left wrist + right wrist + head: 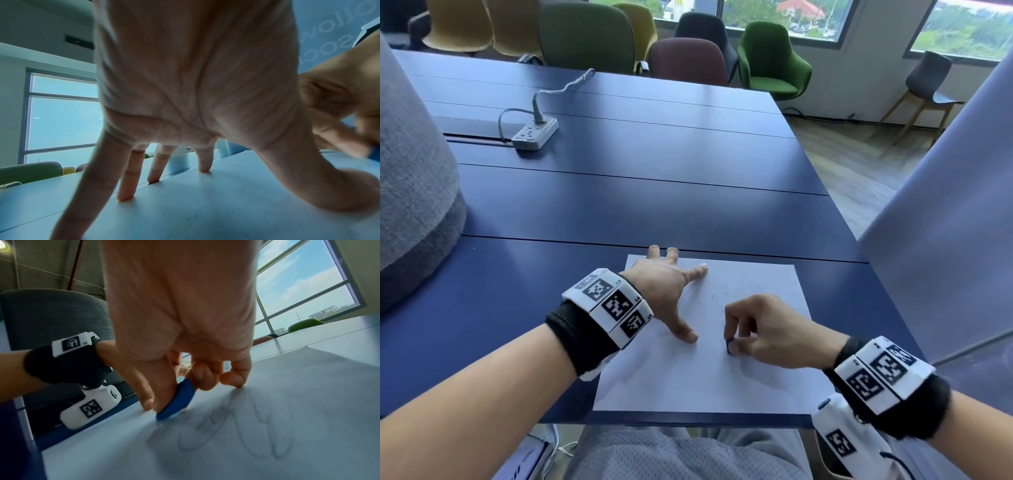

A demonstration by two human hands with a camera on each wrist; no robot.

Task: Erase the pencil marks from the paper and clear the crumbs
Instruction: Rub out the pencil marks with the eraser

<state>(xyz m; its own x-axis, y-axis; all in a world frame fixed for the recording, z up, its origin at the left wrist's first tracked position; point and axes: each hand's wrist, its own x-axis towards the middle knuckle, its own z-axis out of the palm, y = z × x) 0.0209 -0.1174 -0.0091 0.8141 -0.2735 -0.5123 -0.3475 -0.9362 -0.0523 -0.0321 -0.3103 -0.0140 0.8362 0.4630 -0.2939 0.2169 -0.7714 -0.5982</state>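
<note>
Fingers (148,400) of right hand (763,329) pinch eraser (179,400), left hand (664,287) flat, pinning paper (688,383); erasing underway, loops (257,434) need rubbing next.

Paper (756,291) on table (619,205), power strip (536,133) behind.

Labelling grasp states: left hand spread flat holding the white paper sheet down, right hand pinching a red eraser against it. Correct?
One error: the eraser is blue, not red, per the right wrist view. Left hand is spread on the white paper sheet; right hand pinches the eraser against it.
</note>
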